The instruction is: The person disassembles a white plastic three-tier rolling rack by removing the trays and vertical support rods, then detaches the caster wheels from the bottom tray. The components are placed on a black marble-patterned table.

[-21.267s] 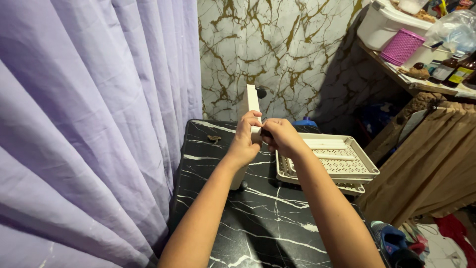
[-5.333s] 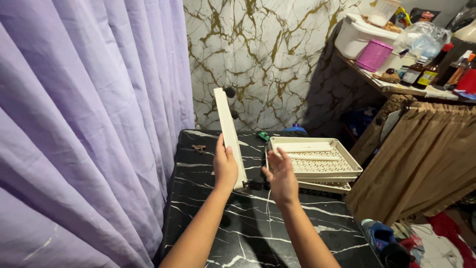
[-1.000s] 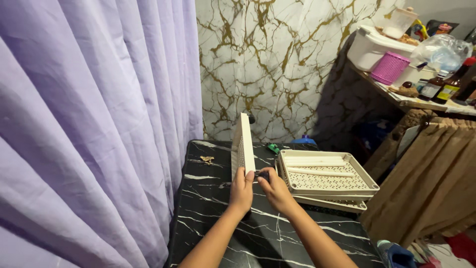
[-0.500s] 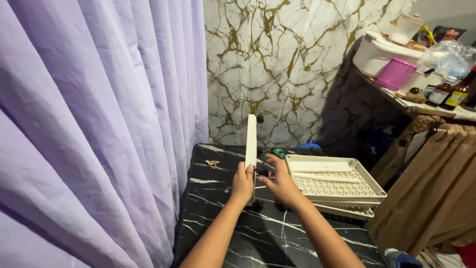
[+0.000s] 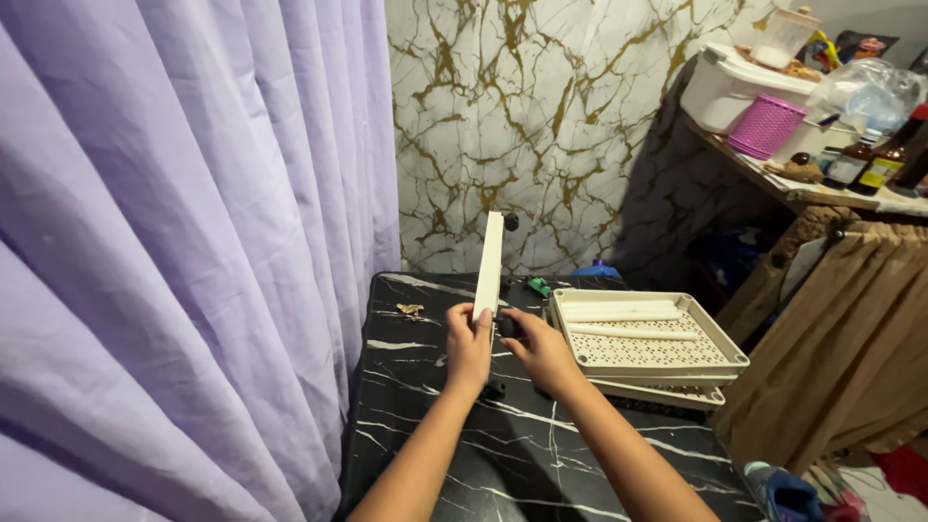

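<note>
Now both hands, left hand and right hand, grip the cream tray, which stands up toward 12 o'clock on the worktop.

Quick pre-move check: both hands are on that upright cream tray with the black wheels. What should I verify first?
1. Left hand grips the upright tray at its lower edge: ok.
2. Right hand on the black wheel near that edge: ok; whether it is seated, cannot tell.
3. Top wheel present: ok.
4. Tray upright, not leaning on the curtain: ok.
5. Stacked trays lie flat on the table, apart from the hands: ok.
</note>
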